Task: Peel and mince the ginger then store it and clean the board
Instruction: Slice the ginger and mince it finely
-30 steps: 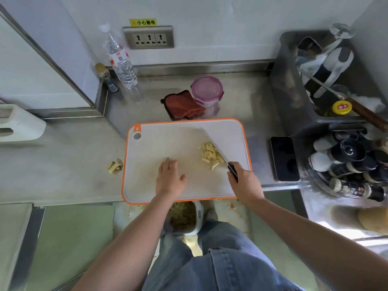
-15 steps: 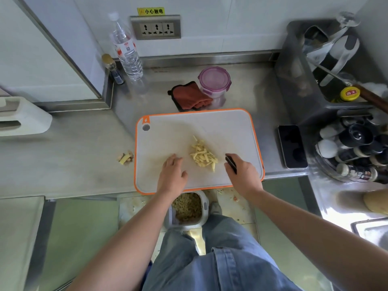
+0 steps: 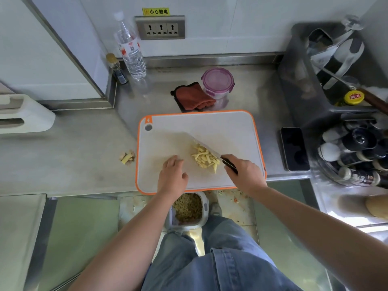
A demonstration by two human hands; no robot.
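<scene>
The right hand (image 3: 245, 175) curls tightly round the black handle of one kitchen knife (image 3: 201, 143). The blade runs up and to the left from it, along the far side of the ginger strips (image 3: 205, 159). That single loose pile of pale yellow strips lies just left of the right hand's knuckles and just right of the left hand (image 3: 172, 177). It sits near the middle of the one orange-rimmed cutting board (image 3: 210, 124). The left hand holds nothing: it rests on the board with its fingers loosely bent, apart from the pile.

Off the board's left edge, a small heap of ginger trimmings (image 3: 127, 157) lies on the steel counter (image 3: 73, 156). Beyond the far edge are one folded red cloth (image 3: 193, 97) and, touching it, one round container with a purple lid (image 3: 217, 82). One dark phone (image 3: 294, 149) lies to the right of the board. One water bottle (image 3: 130, 51) and one small dark bottle (image 3: 117, 69) stand at the back wall. Below the counter edge, one bin (image 3: 189, 208) holds scraps.

Most of the knife handle is hidden in the fist, and the pale blade is hard to tell from the board. The bottles racked at the right are cut off by the frame and cannot be counted.
</scene>
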